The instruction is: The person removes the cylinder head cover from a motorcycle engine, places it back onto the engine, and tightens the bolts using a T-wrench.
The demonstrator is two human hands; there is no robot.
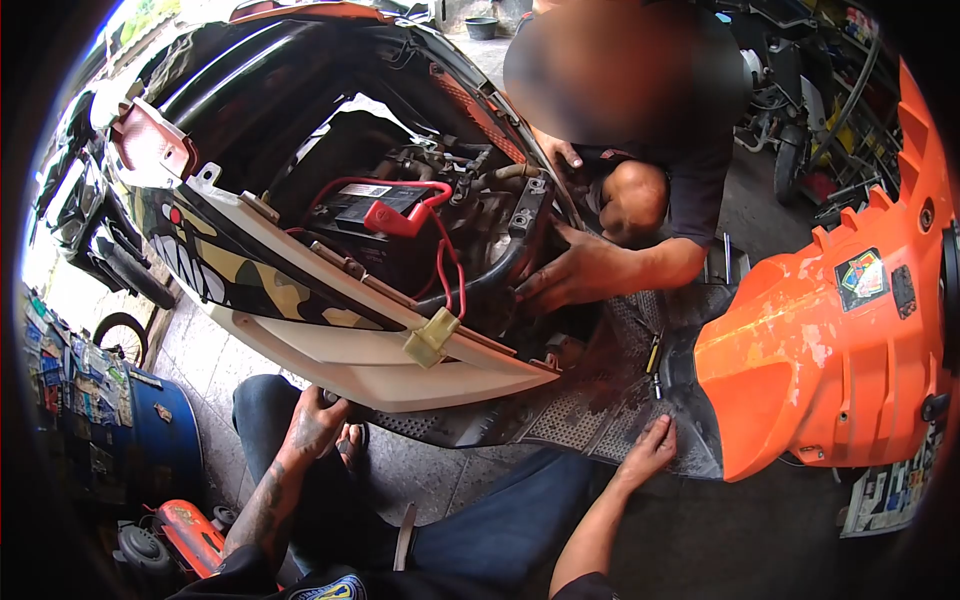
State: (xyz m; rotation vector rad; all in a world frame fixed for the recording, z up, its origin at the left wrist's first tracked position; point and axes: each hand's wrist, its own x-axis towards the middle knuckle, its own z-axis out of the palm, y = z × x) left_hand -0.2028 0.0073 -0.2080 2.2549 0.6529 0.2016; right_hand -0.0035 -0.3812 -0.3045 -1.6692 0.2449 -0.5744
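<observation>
A partly stripped scooter fills the middle, its cream side panel (390, 370) facing me. My left hand (316, 422) is at the panel's lower edge, fingers curled round something I cannot make out. My right hand (648, 454) rests its stretched fingers against the edge of the dark footboard (590, 415). Beside those fingers, on the footboard, lies a yellow-and-black screwdriver (654, 356). Under the open seat area sit a battery (365, 205) with a red cable (440, 200) and a pale yellow connector (432, 337). A co-worker's hand (570, 268) reaches into the scooter frame.
The co-worker crouches across the scooter. An orange front body panel (800, 350) stands at right. At left are a blue drum (165, 430) and another motorcycle (105, 235). An orange-red machine (190, 535) sits at lower left. Shelves and motorcycle parts crowd the upper right.
</observation>
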